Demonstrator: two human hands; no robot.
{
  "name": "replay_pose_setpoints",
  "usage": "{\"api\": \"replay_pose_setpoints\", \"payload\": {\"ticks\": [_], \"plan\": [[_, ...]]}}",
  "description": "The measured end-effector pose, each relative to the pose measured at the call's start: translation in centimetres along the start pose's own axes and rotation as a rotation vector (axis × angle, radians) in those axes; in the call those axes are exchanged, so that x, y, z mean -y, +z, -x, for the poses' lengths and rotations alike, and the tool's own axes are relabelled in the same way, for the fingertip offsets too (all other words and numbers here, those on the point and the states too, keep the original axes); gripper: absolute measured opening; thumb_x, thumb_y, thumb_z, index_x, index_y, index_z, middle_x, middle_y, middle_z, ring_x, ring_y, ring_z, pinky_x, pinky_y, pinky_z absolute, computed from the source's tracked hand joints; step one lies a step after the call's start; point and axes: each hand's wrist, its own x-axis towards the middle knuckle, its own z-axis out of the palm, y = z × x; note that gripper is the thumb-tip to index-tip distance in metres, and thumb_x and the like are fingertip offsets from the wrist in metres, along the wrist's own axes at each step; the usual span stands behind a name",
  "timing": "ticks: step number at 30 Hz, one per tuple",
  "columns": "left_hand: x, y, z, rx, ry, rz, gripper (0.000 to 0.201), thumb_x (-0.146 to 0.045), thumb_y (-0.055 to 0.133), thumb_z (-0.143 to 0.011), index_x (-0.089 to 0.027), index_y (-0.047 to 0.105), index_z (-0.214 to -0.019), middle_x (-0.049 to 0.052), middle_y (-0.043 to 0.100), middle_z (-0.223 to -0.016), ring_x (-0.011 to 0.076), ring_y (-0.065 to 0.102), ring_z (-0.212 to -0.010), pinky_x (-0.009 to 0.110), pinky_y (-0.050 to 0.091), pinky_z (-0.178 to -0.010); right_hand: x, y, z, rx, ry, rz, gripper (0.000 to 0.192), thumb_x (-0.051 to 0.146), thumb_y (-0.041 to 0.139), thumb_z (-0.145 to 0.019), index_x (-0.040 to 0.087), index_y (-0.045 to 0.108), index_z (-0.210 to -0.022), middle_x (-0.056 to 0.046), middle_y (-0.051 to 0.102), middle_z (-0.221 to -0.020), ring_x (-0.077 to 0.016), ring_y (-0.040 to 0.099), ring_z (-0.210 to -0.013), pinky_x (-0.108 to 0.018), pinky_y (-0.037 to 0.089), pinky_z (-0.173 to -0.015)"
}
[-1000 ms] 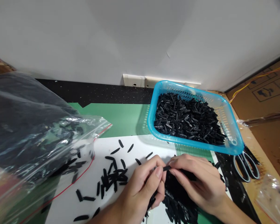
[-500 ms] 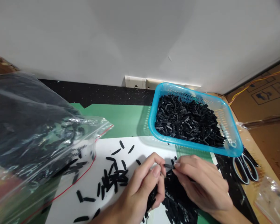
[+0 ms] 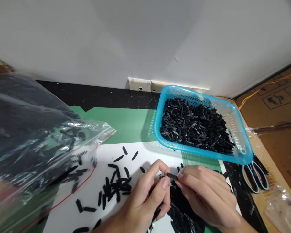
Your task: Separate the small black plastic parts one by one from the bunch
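Note:
Between my two hands is a small black strip [image 3: 172, 176], thin and elongated. Its right end is pinched in the fingertips of my right hand [image 3: 206, 194]; its left end meets the fingertips of my left hand [image 3: 151, 192]. My left hand is curled, and more black pieces [image 3: 156, 214] show under its fingers. Below my hands lies a dense pile of the same black pieces [image 3: 184, 215], partly covered by my right hand. Loose black strips [image 3: 117, 186] lie scattered on white paper [image 3: 70, 200] to the left.
A blue plastic basket [image 3: 203, 153] full of black pieces stands behind my hands. At left lies a large clear zip bag [image 3: 38, 129] of black pieces. Scissors [image 3: 254, 177], a small plastic bag [image 3: 282, 207] and a cardboard box [image 3: 276, 129] are at right. Wall sockets [image 3: 140, 85] sit behind.
My right hand has dropped slightly, and the strip between my hands now shows more clearly, tilted down to the right. My left fingers have shifted a little. The view has moved slightly.

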Motion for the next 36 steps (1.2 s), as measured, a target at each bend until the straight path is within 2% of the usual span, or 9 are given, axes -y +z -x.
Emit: {"api": "replay_pose_setpoints", "payload": {"ticks": [11,18,22,25,29,33,36], "plan": [[-0.2,-0.1,0.4,-0.005,-0.016,0.007,0.033,-0.057,0.042,-0.120,-0.027,0.046,-0.108,-0.010,0.048,-0.061,0.0119,0.035,-0.056,0.026,0.031,-0.057,0.0,-0.2,0.0,0.016,-0.033,-0.009,0.019,-0.007,0.069,-0.096,0.008,0.075,-0.106,-0.013,0.079,-0.082,-0.0215,0.075,-0.070,-0.033,0.065,-0.060],[0.3,-0.1,0.2,-0.007,0.032,0.046,0.032,-0.054,0.045,-0.120,-0.027,0.044,-0.103,-0.011,0.048,-0.060,0.0111,0.034,-0.052,0.026,0.030,-0.056,0.0,-0.1,-0.1,-0.008,-0.049,0.007,0.020,-0.001,0.071,-0.098,0.012,0.076,-0.112,-0.010,0.080,-0.080,-0.0212,0.075,-0.066,-0.032,0.065,-0.057],[0.2,-0.3,0.2,-0.002,0.025,0.049,0.034,-0.054,0.047,-0.119,-0.027,0.043,-0.099,-0.011,0.049,-0.059,0.0110,0.034,-0.052,0.026,0.031,-0.057,0.0,-0.1,0.2,0.047,-0.067,-0.042,0.019,0.000,0.073,-0.097,0.010,0.077,-0.112,-0.012,0.082,-0.081,-0.0222,0.079,-0.067,-0.032,0.068,-0.058],[0.1,-0.4,0.3,-0.002,0.030,0.032,0.035,-0.056,0.049,-0.118,-0.027,0.044,-0.098,-0.011,0.049,-0.058,0.0115,0.034,-0.052,0.027,0.032,-0.058,0.0,0.1,0.5,0.034,-0.057,-0.066,0.023,0.000,0.076,-0.094,0.012,0.078,-0.113,-0.009,0.083,-0.079,-0.0228,0.080,-0.065,-0.033,0.069,-0.059],[0.2,-0.5,0.4,0.012,0.041,0.018,0.035,-0.055,0.050,-0.118,-0.027,0.045,-0.097,-0.011,0.049,-0.058,0.0118,0.034,-0.052,0.028,0.033,-0.061,0.5,0.2,0.1,0.006,0.081,-0.175,0.022,0.001,0.078,-0.092,0.017,0.080,-0.108,-0.005,0.083,-0.076,-0.0213,0.079,-0.060,-0.033,0.068,-0.057],[0.4,-0.5,0.4,0.017,0.046,0.010,0.036,-0.055,0.048,-0.119,-0.027,0.044,-0.098,-0.011,0.049,-0.060,0.0120,0.033,-0.054,0.028,0.034,-0.062,0.8,0.0,-0.6,-0.002,0.398,-0.372,0.014,0.004,0.081,-0.088,0.018,0.079,-0.088,-0.002,0.081,-0.071,-0.0168,0.075,-0.054,-0.027,0.061,-0.054],[0.4,-0.5,0.2,0.017,0.057,0.008,0.034,-0.054,0.047,-0.119,-0.027,0.044,-0.098,-0.011,0.049,-0.060,0.0124,0.034,-0.055,0.028,0.034,-0.063,0.8,-0.1,-0.8,0.045,0.585,-0.460,0.011,0.012,0.085,-0.087,0.019,0.080,-0.081,-0.001,0.082,-0.067,-0.0151,0.074,-0.052,-0.023,0.059,-0.054]]}}
